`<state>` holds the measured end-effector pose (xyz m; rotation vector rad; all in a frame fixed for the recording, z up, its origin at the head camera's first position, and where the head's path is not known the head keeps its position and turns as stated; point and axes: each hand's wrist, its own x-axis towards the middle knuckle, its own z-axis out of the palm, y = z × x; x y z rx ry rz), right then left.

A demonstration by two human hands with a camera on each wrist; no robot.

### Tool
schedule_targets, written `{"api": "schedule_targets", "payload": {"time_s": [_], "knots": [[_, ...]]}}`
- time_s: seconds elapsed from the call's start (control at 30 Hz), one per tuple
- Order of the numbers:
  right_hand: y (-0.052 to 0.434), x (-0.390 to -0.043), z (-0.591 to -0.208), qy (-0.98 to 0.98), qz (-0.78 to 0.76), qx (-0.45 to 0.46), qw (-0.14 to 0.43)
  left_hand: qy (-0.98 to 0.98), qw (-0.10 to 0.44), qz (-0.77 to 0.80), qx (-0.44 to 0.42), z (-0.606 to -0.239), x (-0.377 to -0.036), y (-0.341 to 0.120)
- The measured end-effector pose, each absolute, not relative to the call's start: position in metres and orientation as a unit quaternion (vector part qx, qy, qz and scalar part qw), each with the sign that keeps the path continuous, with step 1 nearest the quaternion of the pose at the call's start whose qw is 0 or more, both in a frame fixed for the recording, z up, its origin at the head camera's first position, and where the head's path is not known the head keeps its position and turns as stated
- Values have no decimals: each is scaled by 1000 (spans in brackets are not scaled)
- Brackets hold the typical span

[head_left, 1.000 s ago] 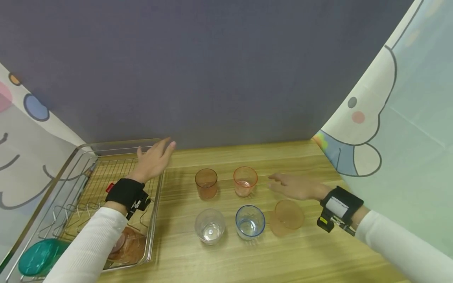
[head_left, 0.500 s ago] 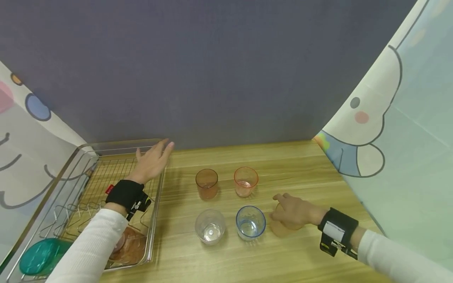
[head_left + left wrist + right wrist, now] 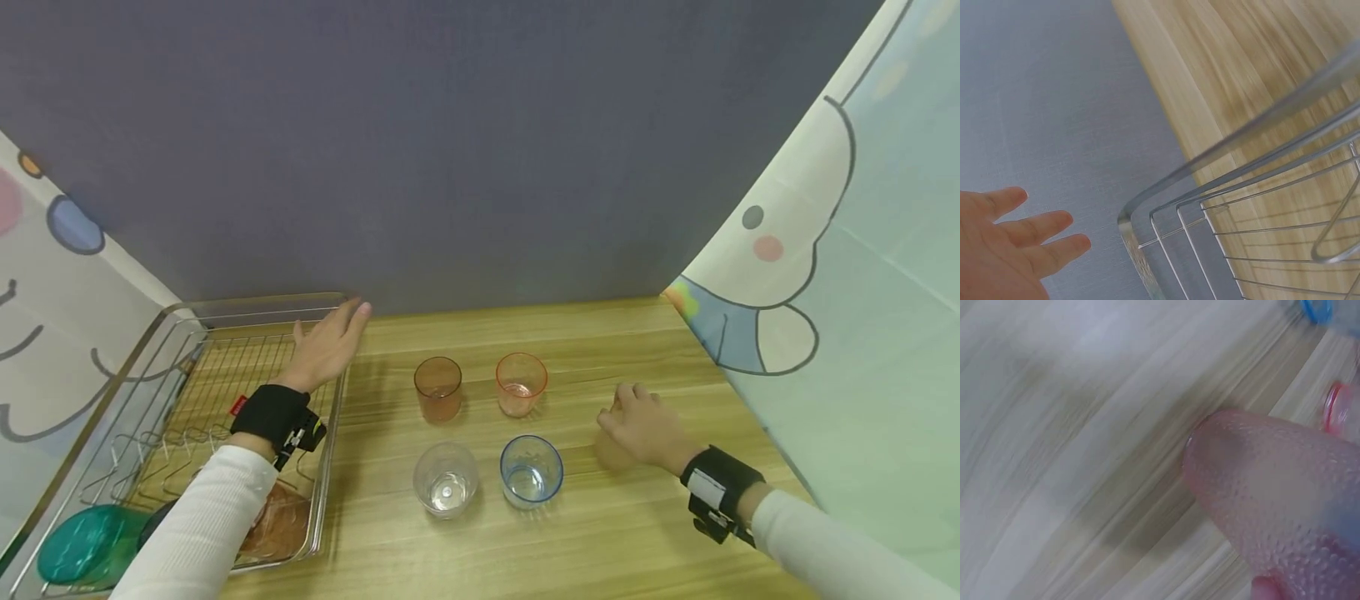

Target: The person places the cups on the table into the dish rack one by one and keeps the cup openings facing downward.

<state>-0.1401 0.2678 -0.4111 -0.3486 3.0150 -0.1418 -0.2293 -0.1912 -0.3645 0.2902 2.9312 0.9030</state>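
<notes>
My right hand (image 3: 645, 429) grips a translucent pinkish-amber cup-like vessel (image 3: 611, 457) from above, right of the glasses. In the right wrist view the vessel (image 3: 1272, 500) has a pebbled surface and narrows to a rounded end; a fingertip (image 3: 1266, 589) touches its side. Most of its form is hidden in the head view. My left hand (image 3: 326, 346) hovers with spread fingers over the far right corner of a wire dish rack (image 3: 327, 467), holding nothing. In the left wrist view its fingers (image 3: 1054, 253) stay apart from the rack's metal rim (image 3: 1241, 134).
Between the hands stand an amber glass (image 3: 438, 390), a red-rimmed glass (image 3: 521, 385), a clear glass (image 3: 445, 481) and a blue-rimmed glass (image 3: 531, 472). A teal vessel (image 3: 90, 546) and an amber one (image 3: 277, 525) lie in the rack. A grey wall (image 3: 480, 208) closes the back.
My right hand first came down onto the amber vessel beside the blue-rimmed glass, then shifted right and slightly away with it. The left hand has barely moved.
</notes>
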Motion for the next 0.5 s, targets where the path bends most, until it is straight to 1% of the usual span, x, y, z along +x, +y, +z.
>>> {"api": "schedule_targets", "payload": {"time_s": [0.07, 0.1, 0.17, 0.27, 0.5], "knots": [[274, -143, -410, 992, -46, -101, 67, 949, 32, 298, 95, -365, -229, -192], [276, -145, -409, 993, -70, -67, 72, 948, 33, 301, 95, -365, -229, -192], [278, -146, -408, 992, -93, -31, 78, 947, 32, 306, 96, -364, -229, -193], [280, -147, -408, 992, -95, -21, 78, 944, 31, 315, 95, -363, -229, -193], [284, -155, -410, 993, -105, -14, 51, 937, 28, 338, 87, -364, -229, -196]]}}
